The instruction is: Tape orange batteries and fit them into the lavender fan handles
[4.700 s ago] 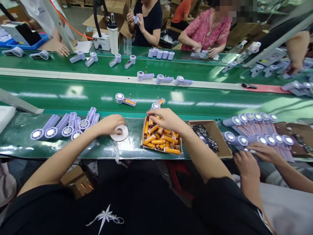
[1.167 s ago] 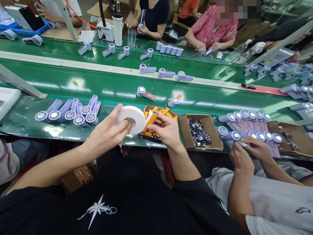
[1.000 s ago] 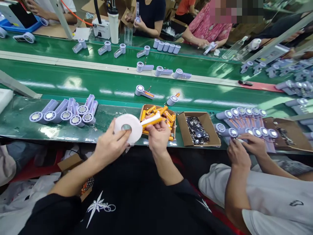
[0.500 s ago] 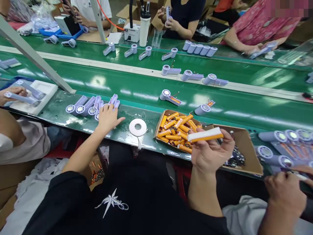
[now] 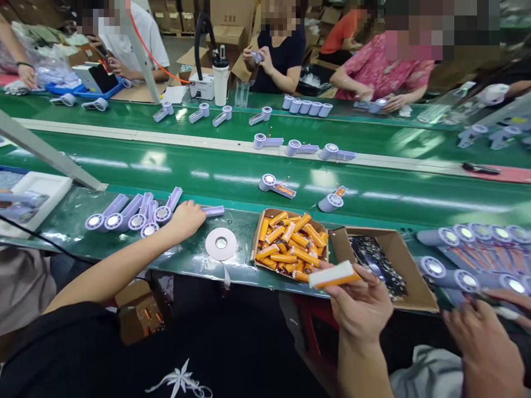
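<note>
My right hand (image 5: 363, 307) pinches an orange battery (image 5: 334, 275) with a white tape strip along its top, held in the air in front of the bench edge. My left hand (image 5: 185, 220) reaches left over the green bench and closes on a lilac fan housing (image 5: 211, 211) at the end of a row of lilac fan housings (image 5: 133, 213). A white tape roll (image 5: 221, 244) lies flat between my hands. An open cardboard box of orange batteries (image 5: 290, 246) sits beside it.
A second box (image 5: 388, 265) holds dark circuit boards. A co-worker's hands (image 5: 485, 342) work at my right beside more fan housings (image 5: 468, 249). Part-built fans (image 5: 276, 186) ride the green conveyor. Other people sit across the line. A white tray (image 5: 35, 193) lies far left.
The tape roll was set down on the bench. My right hand came away holding the taped battery and dropped lower. My left hand reached to the fan row and took hold of one housing.
</note>
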